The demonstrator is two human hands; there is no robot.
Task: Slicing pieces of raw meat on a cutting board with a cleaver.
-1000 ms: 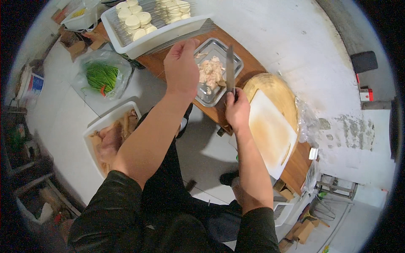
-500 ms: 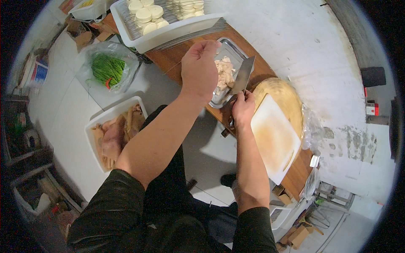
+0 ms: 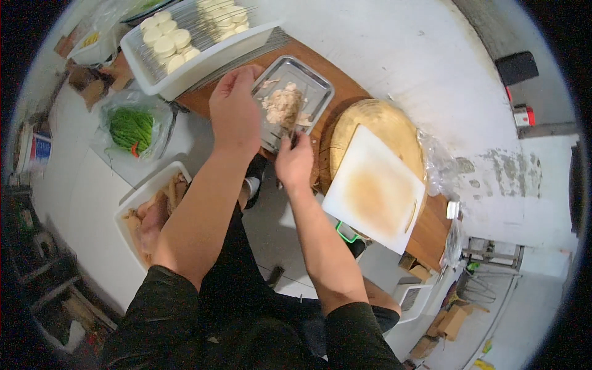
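Observation:
A shallow metal tray (image 3: 320, 98) holds a pile of pale chopped meat (image 3: 282, 103) near the far edge of the wooden table. My left hand (image 3: 236, 111) is closed at the tray's left rim and appears to grip it; its fingertips are partly hidden. In my right hand (image 3: 294, 161) is the handle of a cleaver, whose blade (image 3: 295, 116) stands on edge in the tray against the meat. Right of it, a white cutting board (image 3: 376, 188) rests on a round wooden chopping block (image 3: 376, 117).
A white tub (image 3: 213, 61) with thin skewers and pale round slices stands at the far left. Lower down are a plastic bag of green vegetables (image 3: 131, 131) and a white bin (image 3: 131, 200) of raw poultry. Clear plastic (image 3: 438, 166) lies beside the block, along the wall.
The cleaver has come down from above the tray's right side into the meat, its blade turning more upright. My view has shifted right, and more of the tray shows beside my left hand.

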